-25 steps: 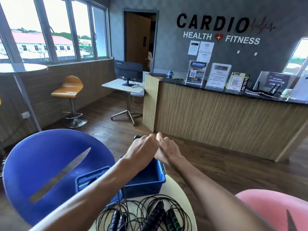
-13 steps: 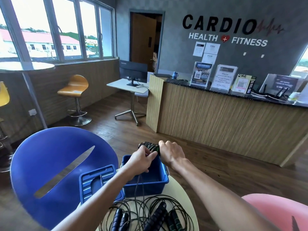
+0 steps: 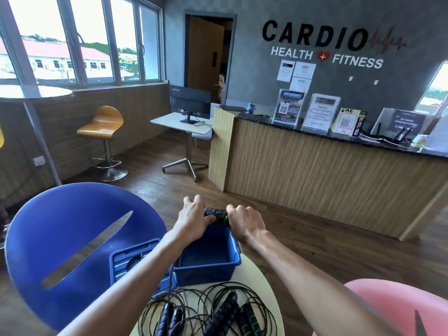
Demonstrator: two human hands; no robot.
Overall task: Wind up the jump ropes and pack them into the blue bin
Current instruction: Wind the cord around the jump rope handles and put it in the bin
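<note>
Head view. Both forearms reach up from the bottom edge toward centre frame. The right hand is curled round black-and-green jump-rope handles, held just above the far rim of the blue bin. The left hand meets the same handles from the left side, thumb and fingers on them, some fingers spread; whether it truly grips or only steadies, I cannot tell for sure, though it reads as a pinch. The two hands sit close together, the handles bridging them. A thin black cord drops from the left hand's side, past the bin's left wall, down to the table.

The bin stands open on a pale round table, lower centre. Its blue lid lies just left of it, partly under the left forearm.

Bottom centre: loose jump ropes in overlapping black coils on the table, handles lying among them, some dark blue, one pair green-banded.

Lower left, a blue chair back with a slot. Lower right corner, a pink chair. Right half, a wooden reception counter under the wall lettering.
</note>
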